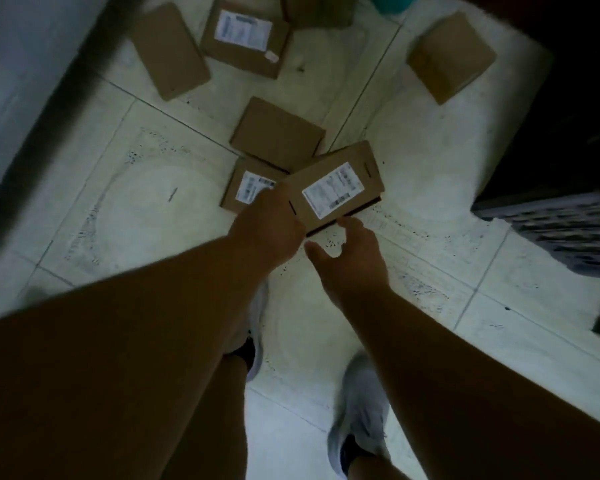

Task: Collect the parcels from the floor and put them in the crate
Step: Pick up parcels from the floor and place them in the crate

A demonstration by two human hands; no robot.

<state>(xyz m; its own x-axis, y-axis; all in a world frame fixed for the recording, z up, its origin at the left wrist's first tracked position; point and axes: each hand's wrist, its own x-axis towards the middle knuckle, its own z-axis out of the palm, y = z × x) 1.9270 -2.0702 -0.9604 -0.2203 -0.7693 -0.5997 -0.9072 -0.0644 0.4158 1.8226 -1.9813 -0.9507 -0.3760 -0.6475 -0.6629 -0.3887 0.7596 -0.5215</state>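
Observation:
My left hand (269,226) grips the left end of a flat cardboard parcel (336,188) with a white label, lifted above the floor. Just under the parcel's near edge, my right hand (350,258) is open, its fingers spread and reaching toward it. Several more brown parcels lie on the tiled floor beyond: a labelled one (246,188) partly behind my left hand, a plain one (278,133), a labelled one (246,38), a plain flat one (170,50) and one at the right (451,57). The dark lattice crate (561,230) sits at the right edge.
A dark wall or furniture edge (49,133) runs diagonally on the left. A dark mass (568,98) fills the upper right above the crate. My two feet in light shoes (361,410) stand on the pale tiles below.

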